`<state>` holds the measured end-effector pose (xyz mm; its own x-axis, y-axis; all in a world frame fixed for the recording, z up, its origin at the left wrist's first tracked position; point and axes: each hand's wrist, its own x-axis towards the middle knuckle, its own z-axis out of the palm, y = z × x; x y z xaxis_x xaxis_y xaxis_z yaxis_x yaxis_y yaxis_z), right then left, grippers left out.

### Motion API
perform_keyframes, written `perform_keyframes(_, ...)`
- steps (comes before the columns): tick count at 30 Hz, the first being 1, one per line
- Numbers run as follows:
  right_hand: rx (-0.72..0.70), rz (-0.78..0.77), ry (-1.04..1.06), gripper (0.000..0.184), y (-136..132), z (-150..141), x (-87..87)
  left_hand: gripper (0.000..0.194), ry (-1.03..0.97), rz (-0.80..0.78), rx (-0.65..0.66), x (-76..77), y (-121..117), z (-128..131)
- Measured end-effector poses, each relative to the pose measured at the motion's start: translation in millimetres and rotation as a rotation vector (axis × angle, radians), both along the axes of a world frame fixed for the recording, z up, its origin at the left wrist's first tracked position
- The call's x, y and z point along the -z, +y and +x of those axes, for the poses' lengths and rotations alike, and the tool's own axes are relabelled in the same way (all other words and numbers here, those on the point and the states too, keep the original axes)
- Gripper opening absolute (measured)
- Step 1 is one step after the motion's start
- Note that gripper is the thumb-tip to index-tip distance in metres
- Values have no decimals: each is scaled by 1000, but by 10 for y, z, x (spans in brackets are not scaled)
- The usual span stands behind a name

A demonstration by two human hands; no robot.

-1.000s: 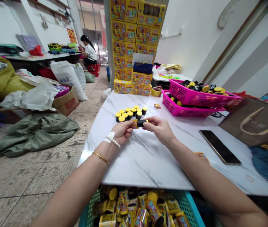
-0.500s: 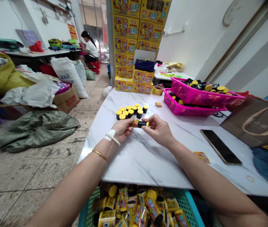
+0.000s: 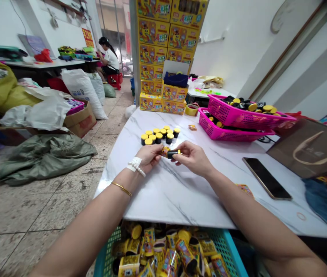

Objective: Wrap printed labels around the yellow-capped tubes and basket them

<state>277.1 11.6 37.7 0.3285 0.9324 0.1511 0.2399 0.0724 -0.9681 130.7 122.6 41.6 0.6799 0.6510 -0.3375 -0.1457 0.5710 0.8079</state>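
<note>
My right hand (image 3: pixel 193 158) pinches a small black cup with a yellow lid (image 3: pixel 173 154), tipped on its side above the table. My left hand (image 3: pixel 148 158) is closed on a small yellow printed label (image 3: pixel 165 151), which meets the cup's left end; whether it is stuck on or wrapped round it I cannot tell. Just beyond my fingers stands a cluster of black cups with yellow lids (image 3: pixel 158 137). Below the table edge, a teal basket (image 3: pixel 232 246) holds many labelled cups (image 3: pixel 169 263).
Two stacked pink baskets (image 3: pixel 235 134) with more cups stand at the right. A phone (image 3: pixel 265 177), a paper bag (image 3: pixel 299 148) and a printed label stack (image 3: pixel 245 189) lie nearby. Yellow boxes (image 3: pixel 153 55) rise at the back; a person (image 3: pixel 109 59) sits far left.
My right hand has tilted the black cup slightly and brought it a little left and down against the label. The view has shifted very slightly.
</note>
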Motion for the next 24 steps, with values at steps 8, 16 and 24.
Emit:
perform_keyframes(8, 48, -94, 492, 38, 57, 43, -10, 16, 19, 113, 78, 42, 8, -12)
perform_keyframes(16, 163, -32, 375, 45, 50, 18, -1, 16, 48, 8, 67, 47, 39, -1)
perform_keyframes(24, 165, 12, 482, 49, 81, 29, 83, 19, -60, -189, 66, -34, 15, 16)
